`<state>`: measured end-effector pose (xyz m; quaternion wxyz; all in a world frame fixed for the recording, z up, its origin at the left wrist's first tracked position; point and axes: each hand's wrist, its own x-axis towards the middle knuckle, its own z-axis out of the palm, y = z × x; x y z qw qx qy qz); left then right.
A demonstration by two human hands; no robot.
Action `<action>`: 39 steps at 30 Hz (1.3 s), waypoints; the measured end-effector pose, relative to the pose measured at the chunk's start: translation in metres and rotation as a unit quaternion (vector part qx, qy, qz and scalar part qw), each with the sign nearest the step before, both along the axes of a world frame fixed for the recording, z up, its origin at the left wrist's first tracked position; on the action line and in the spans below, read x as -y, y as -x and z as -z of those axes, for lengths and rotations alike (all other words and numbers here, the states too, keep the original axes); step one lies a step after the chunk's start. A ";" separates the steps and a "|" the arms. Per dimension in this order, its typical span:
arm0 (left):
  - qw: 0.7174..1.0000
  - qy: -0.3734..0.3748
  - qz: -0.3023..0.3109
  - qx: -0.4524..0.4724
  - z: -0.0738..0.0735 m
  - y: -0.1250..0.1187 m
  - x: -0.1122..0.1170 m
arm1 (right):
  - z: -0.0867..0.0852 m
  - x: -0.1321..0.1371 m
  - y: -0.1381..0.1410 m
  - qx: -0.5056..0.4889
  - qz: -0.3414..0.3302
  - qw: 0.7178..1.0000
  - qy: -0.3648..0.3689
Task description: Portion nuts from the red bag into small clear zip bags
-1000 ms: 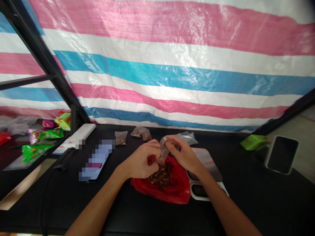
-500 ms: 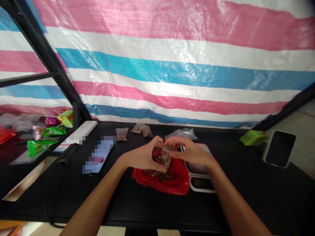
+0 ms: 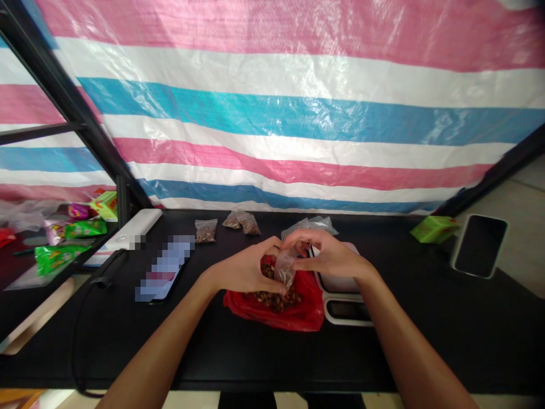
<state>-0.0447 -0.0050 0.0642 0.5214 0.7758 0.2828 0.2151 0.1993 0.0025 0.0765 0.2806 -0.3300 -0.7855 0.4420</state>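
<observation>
Between both hands is a small clear plastic bag (image 3: 286,269), held above a red plastic bag (image 3: 307,304) that lies spread on the black table. My left hand (image 3: 247,268) grips the clear bag's left side, its thumb low and its fingers curled over the top. On the right edge of the clear bag, my right hand (image 3: 326,255) pinches with thumb and fingers. Brown dried pieces (image 3: 275,299), like seeds or nuts, are heaped in the red bag. A white scale (image 3: 327,312) sits partly under my right forearm.
Small filled bags (image 3: 206,230) lie behind my hands, with flat clear bags (image 3: 317,226) farther right. A phone (image 3: 169,271) lies at left; another phone (image 3: 480,246) leans by a green box (image 3: 434,229). A black cable (image 3: 76,335) runs down the left.
The view has shifted slightly, so everything sits a little farther left and up. Both hands keep their hold on the small clear bag.
</observation>
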 end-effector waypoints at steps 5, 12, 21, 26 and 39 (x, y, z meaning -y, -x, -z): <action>0.997 -0.060 -0.014 -0.037 0.003 -0.001 -0.002 | 0.001 0.000 0.000 0.009 0.011 0.999 -0.036; 0.994 -0.095 -0.031 -0.051 0.006 0.003 -0.008 | 0.001 0.001 0.004 -0.026 0.027 0.999 -0.028; 0.988 -0.124 -0.087 -0.031 0.003 0.007 -0.017 | 0.003 -0.003 0.005 -0.061 0.042 0.995 -0.068; 0.940 -0.143 -0.261 -0.166 0.000 0.042 -0.023 | 0.012 -0.012 0.003 -0.109 0.145 0.981 -0.069; 0.927 -0.090 -0.342 -0.125 0.024 0.042 0.025 | 0.020 -0.016 0.008 -0.144 0.154 0.976 -0.051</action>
